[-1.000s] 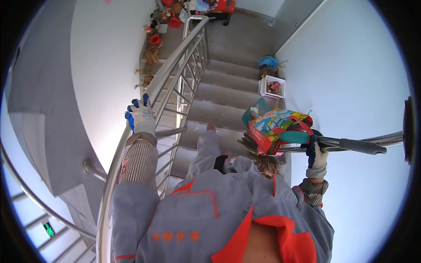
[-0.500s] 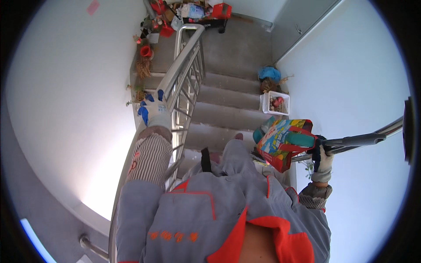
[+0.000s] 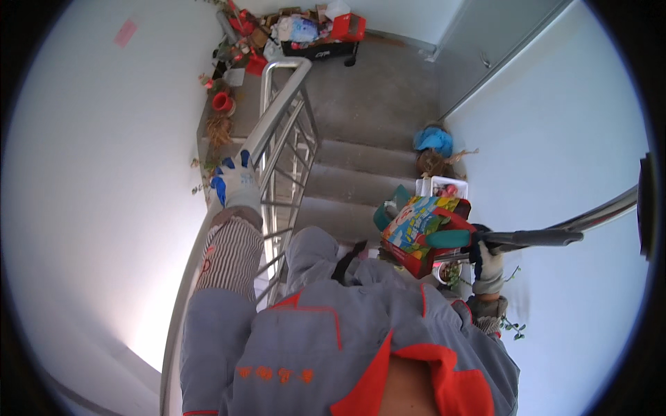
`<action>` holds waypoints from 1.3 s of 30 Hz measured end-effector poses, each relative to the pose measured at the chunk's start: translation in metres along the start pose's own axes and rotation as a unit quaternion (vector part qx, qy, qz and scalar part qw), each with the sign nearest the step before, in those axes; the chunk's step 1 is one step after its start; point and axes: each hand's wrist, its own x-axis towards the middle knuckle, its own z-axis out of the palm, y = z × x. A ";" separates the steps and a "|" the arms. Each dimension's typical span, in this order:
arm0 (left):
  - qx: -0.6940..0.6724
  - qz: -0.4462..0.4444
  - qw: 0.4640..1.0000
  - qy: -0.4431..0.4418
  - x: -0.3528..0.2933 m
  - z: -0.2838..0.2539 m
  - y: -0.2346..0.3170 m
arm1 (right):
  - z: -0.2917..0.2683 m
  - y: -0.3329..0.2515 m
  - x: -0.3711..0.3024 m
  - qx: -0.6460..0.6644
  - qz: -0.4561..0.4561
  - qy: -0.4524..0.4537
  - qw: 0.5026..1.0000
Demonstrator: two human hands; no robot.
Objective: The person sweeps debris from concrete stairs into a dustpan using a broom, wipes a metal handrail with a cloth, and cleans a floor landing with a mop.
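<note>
My left hand (image 3: 236, 182), in a white glove with blue fingertips, rests over the metal handrail (image 3: 276, 114), its fingers curled across the top. At the right, my right hand (image 3: 487, 263), also gloved, is closed around a bundle of long handles, among them a grey-ended pole (image 3: 538, 239). A colourful bag (image 3: 423, 232) with red edges hangs beside that hand, with a teal handle (image 3: 447, 239) lying across it. Another teal piece (image 3: 388, 211) shows behind the bag. The right fingers are partly hidden by the handles.
Grey stairs (image 3: 347, 182) run to a landing (image 3: 378, 90) with a grey door (image 3: 496, 48). A white basket (image 3: 458, 187), a blue bag (image 3: 433, 140) and a potted plant (image 3: 444, 272) line the right wall. Clutter with a red box (image 3: 348, 28) fills the far left; a red pot (image 3: 222, 102) stands nearer.
I have moved along the stairs, and my legs have changed position. The bag and handles have shifted left in view with my right hand. My left hand remains on the handrail.
</note>
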 end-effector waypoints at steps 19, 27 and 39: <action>-0.064 0.018 0.998 0.008 0.420 0.040 0.210 | 0.179 0.084 0.392 0.029 -0.026 0.020 0.999; -0.057 0.019 0.998 0.000 0.553 0.056 0.303 | 0.218 0.150 0.586 0.039 -0.011 -0.080 0.996; -0.091 0.078 0.992 -0.048 0.729 0.037 0.408 | 0.264 0.206 0.858 -0.007 -0.044 -0.119 0.992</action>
